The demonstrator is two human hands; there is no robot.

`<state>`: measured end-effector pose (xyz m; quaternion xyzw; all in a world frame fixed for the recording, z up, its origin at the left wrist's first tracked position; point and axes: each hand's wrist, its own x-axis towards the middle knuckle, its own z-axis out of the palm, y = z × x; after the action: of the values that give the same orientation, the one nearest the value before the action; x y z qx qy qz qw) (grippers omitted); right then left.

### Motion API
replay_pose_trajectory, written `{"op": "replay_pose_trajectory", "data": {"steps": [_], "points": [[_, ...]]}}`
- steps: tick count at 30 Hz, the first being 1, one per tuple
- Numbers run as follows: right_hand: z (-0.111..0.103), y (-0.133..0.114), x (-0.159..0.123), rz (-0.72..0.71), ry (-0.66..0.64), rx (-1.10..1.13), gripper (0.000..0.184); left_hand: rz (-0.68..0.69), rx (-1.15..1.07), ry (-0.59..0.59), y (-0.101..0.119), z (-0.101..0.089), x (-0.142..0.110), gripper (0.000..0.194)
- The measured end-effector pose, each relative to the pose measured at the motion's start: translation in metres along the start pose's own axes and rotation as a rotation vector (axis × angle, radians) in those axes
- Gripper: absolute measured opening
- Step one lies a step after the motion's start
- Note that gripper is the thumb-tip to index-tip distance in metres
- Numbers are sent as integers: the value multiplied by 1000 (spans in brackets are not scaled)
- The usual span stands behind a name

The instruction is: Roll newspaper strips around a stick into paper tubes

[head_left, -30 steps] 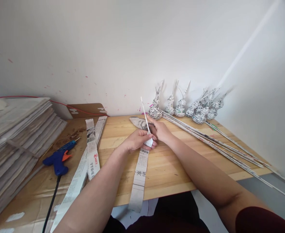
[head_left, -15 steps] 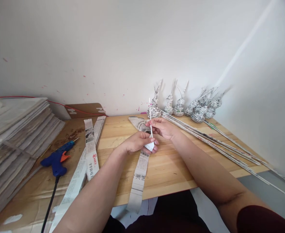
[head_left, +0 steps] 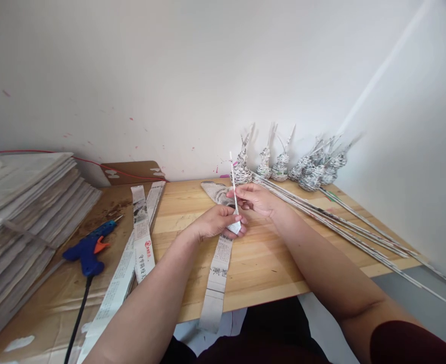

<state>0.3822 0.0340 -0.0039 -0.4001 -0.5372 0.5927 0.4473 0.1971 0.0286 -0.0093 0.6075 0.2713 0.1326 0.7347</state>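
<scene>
A newspaper strip [head_left: 216, 283] hangs from my left hand [head_left: 221, 221] over the front edge of the table. Its upper end is rolled into a thin paper tube [head_left: 233, 178] that points up and slightly left. My left thumb and fingers are closed on the flat part of the strip at the base of the tube. Higher up, my right hand [head_left: 255, 198] pinches the tube between thumb and fingertips. A crumpled grey cloth [head_left: 216, 192] lies just behind my hands, partly hidden by them.
Woven paper figures [head_left: 279, 167] stand along the wall. Long paper tubes [head_left: 337, 226] lie to the right. On the left are cut newspaper strips [head_left: 142, 242], a blue glue gun [head_left: 88, 250] and a tall newspaper stack [head_left: 29, 217]. A red cord [head_left: 124, 173] runs along the wall.
The paper tube's top has tilted a little to the left. The strip's printed part has turned slightly. Both hands stay in nearly the same place, still holding the paper.
</scene>
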Motion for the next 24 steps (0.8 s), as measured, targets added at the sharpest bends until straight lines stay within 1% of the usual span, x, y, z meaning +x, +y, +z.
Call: {"op": "replay_pose_trajectory", "data": {"steps": [2, 4, 6, 8, 11, 13, 15, 17, 19, 20, 24], "points": [[0, 0, 0, -2, 18, 5, 30, 4, 0, 6, 0, 0, 0, 44], [0, 2, 1, -7, 66, 40, 26, 11, 7, -3, -1, 0, 1, 43], [0, 3, 3, -5, 80, 70, 26, 12, 15, -11, -2, 0, 1, 42], [0, 4, 3, -4, 67, 80, 27, 10, 23, -11, -3, -1, 2, 42], [0, 2, 2, 15, 9, 52, 30, 8, 27, -12, -5, -2, 3, 43], [2, 0, 1, 16, 4, 28, 31, 12, 23, -17, -7, -2, 4, 43], [6, -1, 1, -3, 69, 30, 30, 17, 21, -21, -7, 0, 4, 44], [8, -1, 1, -23, 163, 57, 32, 17, 22, -17, -6, 1, 4, 45], [7, -1, 2, -29, 207, 70, 34, 14, 22, -11, -6, 1, 4, 45], [6, 0, 2, -27, 193, 66, 33, 13, 20, -10, -6, 0, 4, 45], [-1, 1, 1, -1, 13, 18, 35, 13, 10, -6, -7, -2, 4, 45]]}}
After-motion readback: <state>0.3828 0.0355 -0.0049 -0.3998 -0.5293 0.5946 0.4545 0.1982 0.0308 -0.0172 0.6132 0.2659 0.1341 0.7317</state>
